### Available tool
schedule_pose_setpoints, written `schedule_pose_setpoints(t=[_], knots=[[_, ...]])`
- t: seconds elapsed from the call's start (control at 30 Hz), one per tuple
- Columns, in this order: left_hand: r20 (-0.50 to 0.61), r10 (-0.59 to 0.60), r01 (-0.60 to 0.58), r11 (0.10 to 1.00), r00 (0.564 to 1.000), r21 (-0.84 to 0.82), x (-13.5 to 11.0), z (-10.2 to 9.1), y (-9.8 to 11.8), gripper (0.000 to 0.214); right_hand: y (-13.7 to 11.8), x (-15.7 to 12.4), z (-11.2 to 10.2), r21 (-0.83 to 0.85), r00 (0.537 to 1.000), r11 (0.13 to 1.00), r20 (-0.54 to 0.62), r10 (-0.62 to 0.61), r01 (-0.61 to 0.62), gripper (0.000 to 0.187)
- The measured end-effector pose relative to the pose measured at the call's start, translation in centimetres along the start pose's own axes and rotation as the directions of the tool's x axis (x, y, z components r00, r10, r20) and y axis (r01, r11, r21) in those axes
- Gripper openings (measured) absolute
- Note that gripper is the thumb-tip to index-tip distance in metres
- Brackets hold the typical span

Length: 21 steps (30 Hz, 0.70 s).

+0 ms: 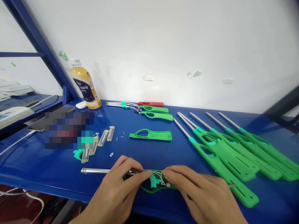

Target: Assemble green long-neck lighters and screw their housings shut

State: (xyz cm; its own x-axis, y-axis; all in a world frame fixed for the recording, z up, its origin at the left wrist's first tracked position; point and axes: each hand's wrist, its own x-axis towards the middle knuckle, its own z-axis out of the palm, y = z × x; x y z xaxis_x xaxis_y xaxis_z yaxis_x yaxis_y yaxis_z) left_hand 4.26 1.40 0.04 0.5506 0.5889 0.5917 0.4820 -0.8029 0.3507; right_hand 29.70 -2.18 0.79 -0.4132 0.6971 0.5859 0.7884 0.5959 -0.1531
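Near the table's front edge, an opened green utility lighter (149,190) lies between my hands, its metal tube (94,170) pointing left. A teal trigger (153,181) and thin white wires (161,177) show inside its half shell. My left hand (116,189) is closed around the tube end, thumb and fingertips by the trigger. My right hand (203,189) closes on the shell's handle end, fingertips beside the wires; its palm hides that end. Beyond them lies an empty green half shell (158,135).
Several assembled green lighters (224,152) lie at the right. Clear fuel tanks (103,138), loose screws (120,137) and teal triggers (78,154) are at left centre. A yellow drink bottle (86,85) stands behind. Lighter parts with a red shell (151,104) lie by the wall.
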Motion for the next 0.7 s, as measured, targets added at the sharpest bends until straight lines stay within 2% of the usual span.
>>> schedule_pose_setpoints(t=[0.13, 0.27, 0.43, 0.7], knots=[[0.015, -0.005, 0.005, 1.000, 1.000, -0.007, 0.1, 0.1, 0.0, 0.039, 0.6, 0.7, 0.1, -0.005, 0.997, 1.000, 0.074, 0.007, -0.007, 0.046], [0.016, -0.010, 0.011, 0.999, 1.000, -0.038, 0.1, 0.1, -0.1, 0.040, 0.8, 1.9, 0.3, 0.054, 0.988, 0.998, 0.147, -0.045, 0.037, 0.041], [0.003, -0.002, 0.002, 0.999, 1.000, -0.049, -0.2, 0.2, -0.1, 0.040, 0.8, 2.6, 0.6, -0.051, 0.981, 0.986, 0.124, -0.150, 0.157, 0.041], [0.006, -0.018, 0.018, 0.999, 1.000, -0.051, -0.2, 0.2, -0.2, 0.040, 0.3, 1.4, 1.2, -0.149, 0.976, 0.968, 0.113, -0.185, 0.201, 0.032]])
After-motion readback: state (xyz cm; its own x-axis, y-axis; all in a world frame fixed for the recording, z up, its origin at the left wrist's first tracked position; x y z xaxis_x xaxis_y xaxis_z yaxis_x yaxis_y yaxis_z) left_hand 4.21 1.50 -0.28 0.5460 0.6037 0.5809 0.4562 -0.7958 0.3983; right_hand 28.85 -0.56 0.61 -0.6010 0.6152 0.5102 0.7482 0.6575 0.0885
